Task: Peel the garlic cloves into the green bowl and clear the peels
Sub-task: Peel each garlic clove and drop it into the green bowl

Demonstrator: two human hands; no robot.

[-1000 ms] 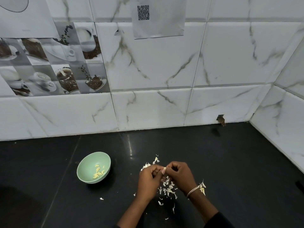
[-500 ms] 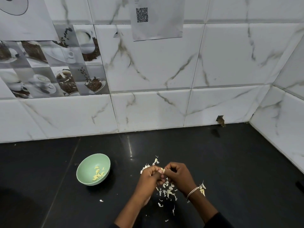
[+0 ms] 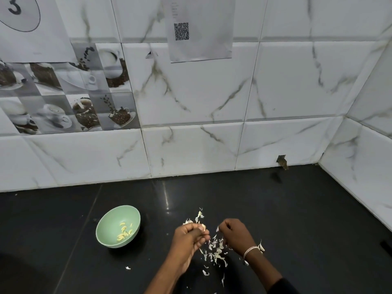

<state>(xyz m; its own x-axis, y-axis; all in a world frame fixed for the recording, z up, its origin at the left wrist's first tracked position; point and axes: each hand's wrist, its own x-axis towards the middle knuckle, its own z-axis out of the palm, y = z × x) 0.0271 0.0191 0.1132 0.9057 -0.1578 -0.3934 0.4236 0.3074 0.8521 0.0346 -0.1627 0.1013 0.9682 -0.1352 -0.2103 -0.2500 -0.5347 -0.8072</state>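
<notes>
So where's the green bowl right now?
In the head view, the green bowl sits on the black counter, left of the left hand and the peels, touching neither.

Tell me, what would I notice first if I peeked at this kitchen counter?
First you'd spot the two hands low in the middle: the left hand pinches a garlic clove next to the right hand, over a scatter of white garlic peels on the black countertop. To their left sits a green bowl with a few peeled cloves inside. High on the marble-look wall hangs a paper with a QR code.
</notes>
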